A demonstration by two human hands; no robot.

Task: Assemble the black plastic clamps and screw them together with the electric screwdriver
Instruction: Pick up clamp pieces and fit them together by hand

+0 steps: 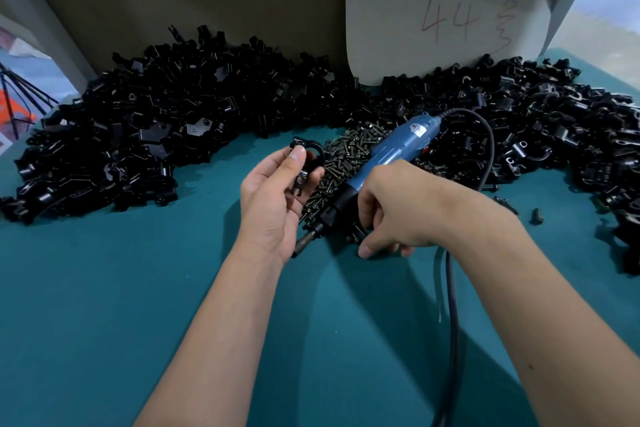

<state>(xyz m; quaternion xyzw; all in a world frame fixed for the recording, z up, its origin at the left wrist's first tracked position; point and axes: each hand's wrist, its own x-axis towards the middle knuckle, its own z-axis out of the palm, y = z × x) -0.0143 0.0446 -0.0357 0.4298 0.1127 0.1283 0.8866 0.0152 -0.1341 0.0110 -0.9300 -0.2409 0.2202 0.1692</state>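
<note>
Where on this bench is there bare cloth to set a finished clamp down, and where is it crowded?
Bare teal cloth lies near-left, below the left clamp pile and left of the left hand. Another patch lies between the forearms. Crowded: the screw pile under the electric screwdriver, the right clamp pile, the right hand.

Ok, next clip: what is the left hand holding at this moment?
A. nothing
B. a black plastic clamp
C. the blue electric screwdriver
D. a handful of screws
B. The left hand pinches a black plastic clamp between thumb and fingers, while the blue electric screwdriver lies over the screw pile beside the right hand.
</note>
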